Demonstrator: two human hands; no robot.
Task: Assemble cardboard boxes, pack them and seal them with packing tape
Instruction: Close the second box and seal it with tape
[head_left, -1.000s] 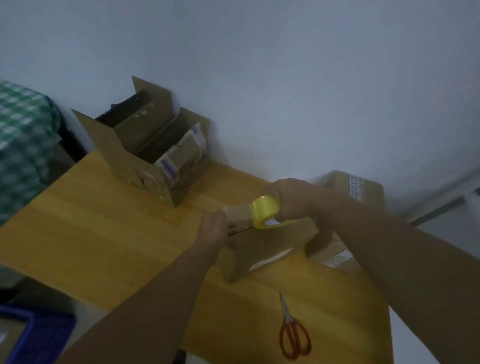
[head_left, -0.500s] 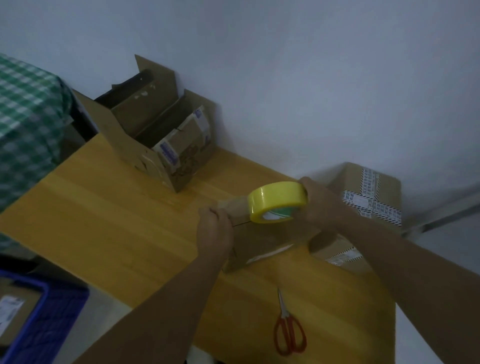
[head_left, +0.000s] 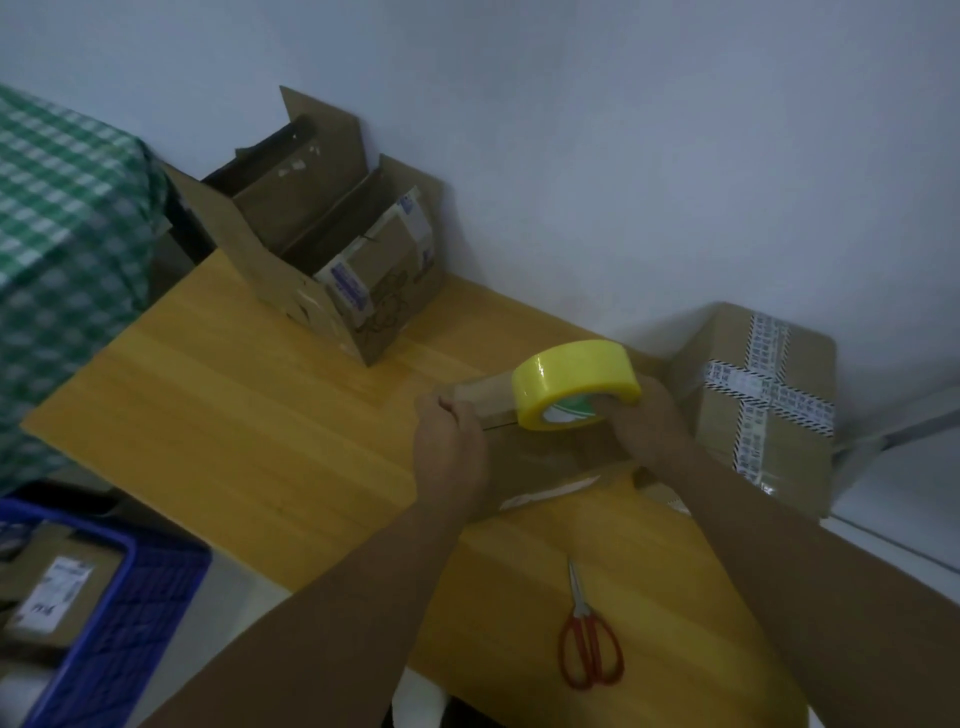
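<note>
From the head camera, a yellow wooden table (head_left: 249, 415) runs from the left-centre of the frame to the lower right, set against a pale wall (head_left: 623, 130).

Just right of the frame's centre, a small cardboard box (head_left: 540, 462) lies on the table, partly hidden by both hands. The left hand (head_left: 451, 449) sits at the box's left end with its fingers curled tight round that edge. A short strip of pulled tape (head_left: 485, 397) runs across the box top from the fist to the roll.

The right hand (head_left: 649, 428) grips the roll of yellow packing tape (head_left: 574, 382), which is held tilted just above the right part of the box. The fingers curl at the roll's lower right rim and reach into its core. Whether the roll touches the box cannot be told.

At the lower centre-right, red-handled scissors (head_left: 589, 647) lie flat on the table with the blades closed and pointing up the frame. They are well apart from both hands.

An open cardboard box (head_left: 358, 291) stands in the upper left-centre at the table's far edge, its flaps upright and more cardboard inside. A sealed box (head_left: 769, 415) crossed with printed tape is at the right edge, beside the table. A blue crate (head_left: 140, 592) holding labelled parcels fills the lower left corner. A green checked cloth (head_left: 57, 260) covers the left edge.
</note>
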